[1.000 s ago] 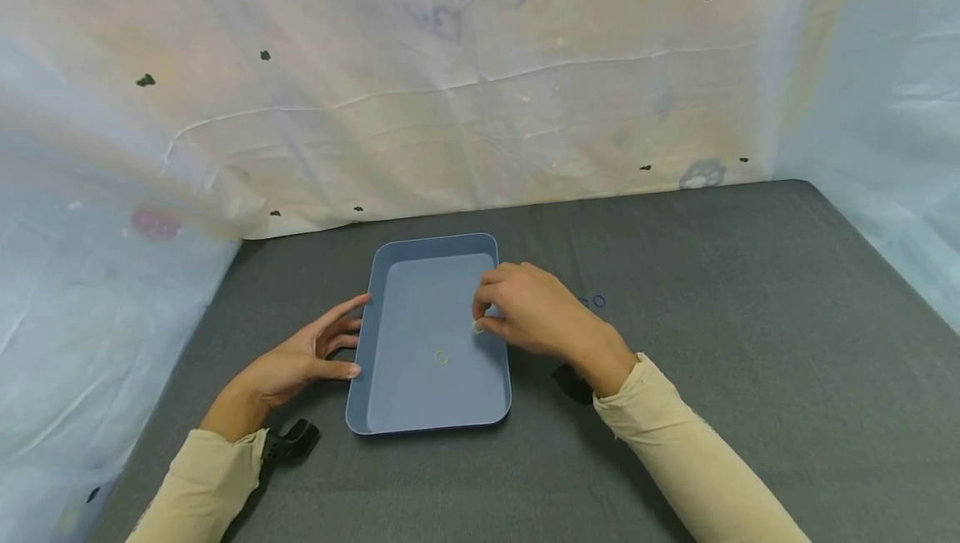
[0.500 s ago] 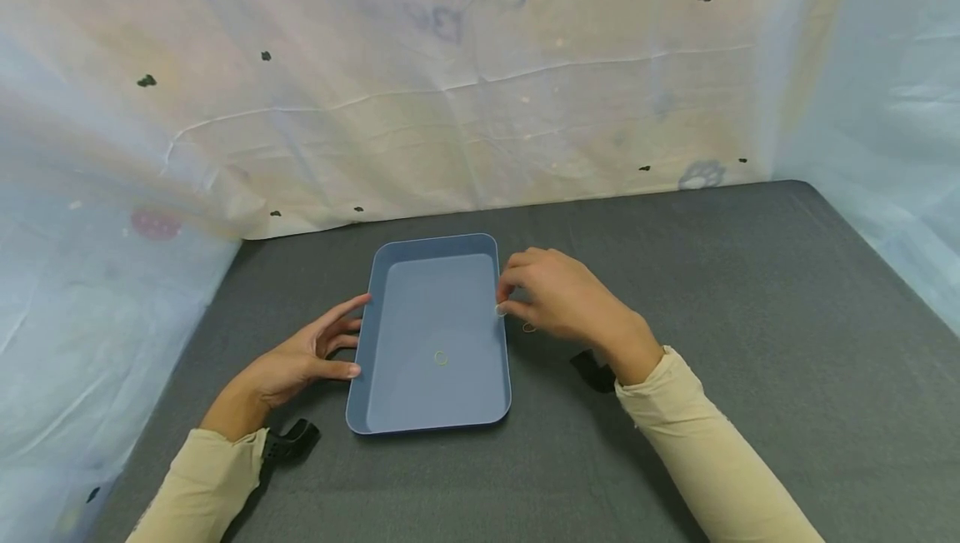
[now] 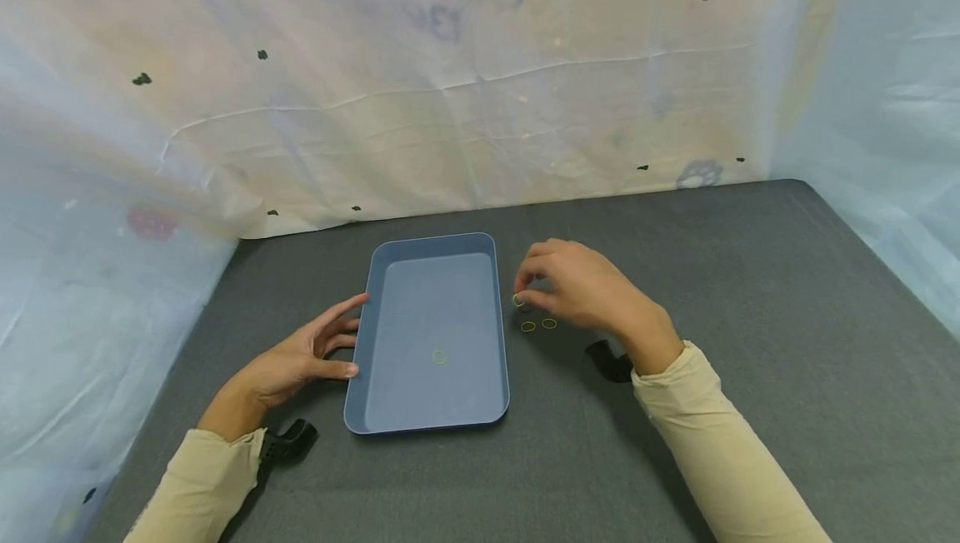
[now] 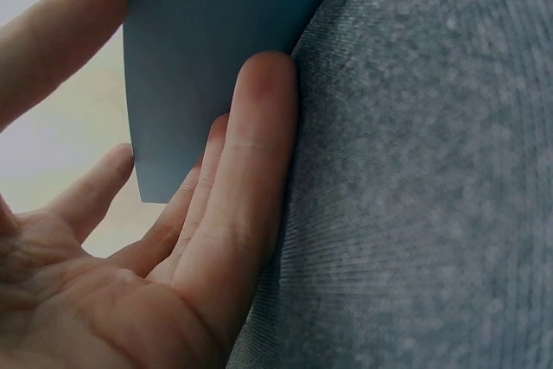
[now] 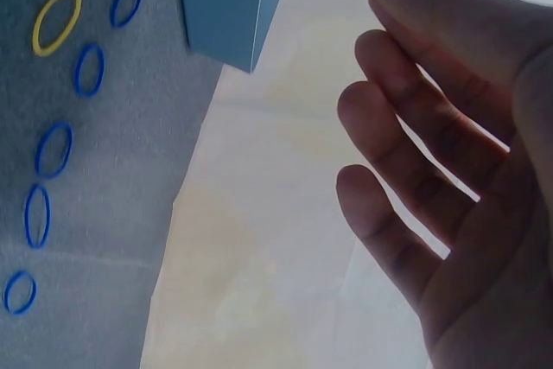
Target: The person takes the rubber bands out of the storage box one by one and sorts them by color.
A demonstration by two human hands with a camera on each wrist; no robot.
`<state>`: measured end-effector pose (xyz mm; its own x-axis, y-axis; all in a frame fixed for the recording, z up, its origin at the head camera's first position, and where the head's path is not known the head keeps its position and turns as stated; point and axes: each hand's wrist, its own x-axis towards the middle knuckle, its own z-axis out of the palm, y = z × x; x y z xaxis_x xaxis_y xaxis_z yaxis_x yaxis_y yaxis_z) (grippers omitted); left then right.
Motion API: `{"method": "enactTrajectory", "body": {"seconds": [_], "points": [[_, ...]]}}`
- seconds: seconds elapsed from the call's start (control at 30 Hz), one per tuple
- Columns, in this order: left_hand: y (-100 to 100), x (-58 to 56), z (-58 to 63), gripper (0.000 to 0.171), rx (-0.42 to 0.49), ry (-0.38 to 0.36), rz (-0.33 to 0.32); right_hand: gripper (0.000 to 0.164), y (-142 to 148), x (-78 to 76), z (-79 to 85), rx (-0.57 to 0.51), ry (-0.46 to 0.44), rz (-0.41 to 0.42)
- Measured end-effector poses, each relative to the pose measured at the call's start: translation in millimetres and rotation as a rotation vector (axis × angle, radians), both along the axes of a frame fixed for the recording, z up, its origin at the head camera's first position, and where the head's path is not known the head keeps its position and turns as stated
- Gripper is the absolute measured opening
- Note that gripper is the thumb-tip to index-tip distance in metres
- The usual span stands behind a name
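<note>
My right hand (image 3: 581,289) is just right of the blue-grey tray (image 3: 501,343), pinching a thin yellow ring (image 3: 517,301) between thumb and forefinger. In the right wrist view, that ring shows at the top by the thumb tip, while the other fingers are loosely bent. Two more yellow rings (image 3: 550,324) lie on the cloth below this hand. Another yellow ring (image 3: 439,357) lies on the tray's floor. My left hand (image 3: 303,357) rests against the tray's left wall, fingers extended; its fingertips touch the wall's outside in the left wrist view.
Several blue rings (image 5: 54,149) lie in a row on the dark grey cloth (image 5: 130,213) by the right hand, mostly hidden under it in the head view. A pale printed sheet (image 3: 480,110) hangs behind the table.
My right hand has moved right, from over the tray to beyond its right wall, with the yellow ring still pinched. Two yellow rings on the cloth have come into view. The left hand stays put.
</note>
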<state>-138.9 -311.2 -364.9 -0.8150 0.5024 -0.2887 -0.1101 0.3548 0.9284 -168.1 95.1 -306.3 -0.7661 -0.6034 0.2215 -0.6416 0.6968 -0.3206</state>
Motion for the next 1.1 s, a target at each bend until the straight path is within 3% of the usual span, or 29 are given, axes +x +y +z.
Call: {"method": "enactTrajectory", "body": {"seconds": [0.73,1.1], "points": [[-0.3,-0.4,-0.5,0.102,0.001,-0.003,0.005,0.004,26.5,-9.2,-0.1,-0.002,-0.062,-0.07],[-0.5,-1.3,-1.2,0.103,0.0,-0.008,0.006,0.005,38.7,-19.9,-15.8,0.039,-0.117,-0.106]]}}
